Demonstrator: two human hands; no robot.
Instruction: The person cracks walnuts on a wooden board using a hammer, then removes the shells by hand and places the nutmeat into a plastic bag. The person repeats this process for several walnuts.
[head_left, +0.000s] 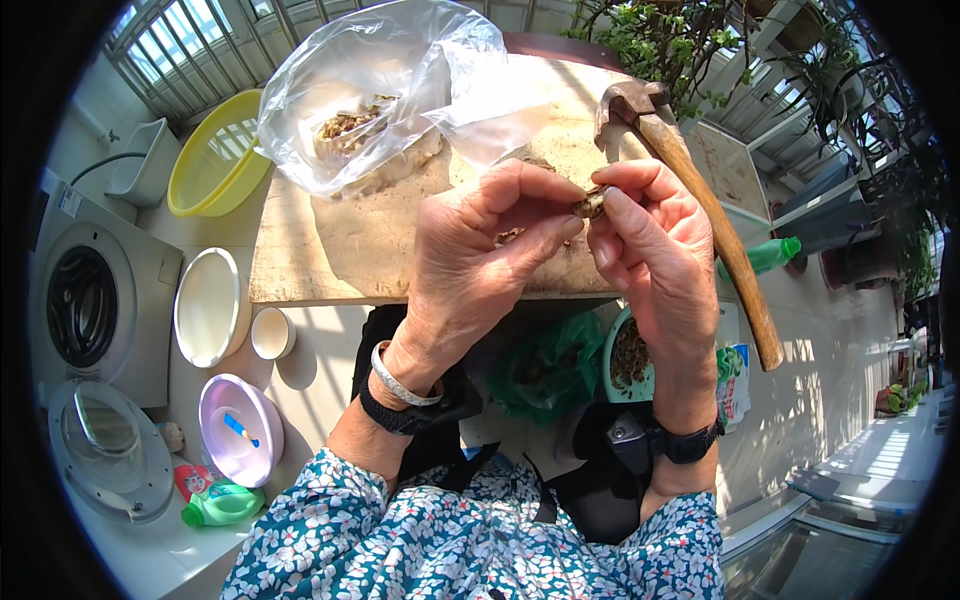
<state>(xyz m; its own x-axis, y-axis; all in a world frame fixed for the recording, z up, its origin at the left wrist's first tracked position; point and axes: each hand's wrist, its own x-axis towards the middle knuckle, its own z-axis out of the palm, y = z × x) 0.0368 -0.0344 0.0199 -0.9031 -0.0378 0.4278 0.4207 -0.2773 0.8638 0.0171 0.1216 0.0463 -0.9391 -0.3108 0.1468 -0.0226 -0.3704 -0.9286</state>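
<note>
Two hands, left hand [480, 260], right hand [650, 250], nut [592, 204] pinched between

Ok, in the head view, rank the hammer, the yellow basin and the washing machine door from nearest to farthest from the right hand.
1. Hammer: right beside the right hand, its wooden handle running down just to that hand's right.
2. Yellow basin: far across the wooden board, up on the left.
3. Washing machine door: lying open at the lower left edge, farthest off.
</note>
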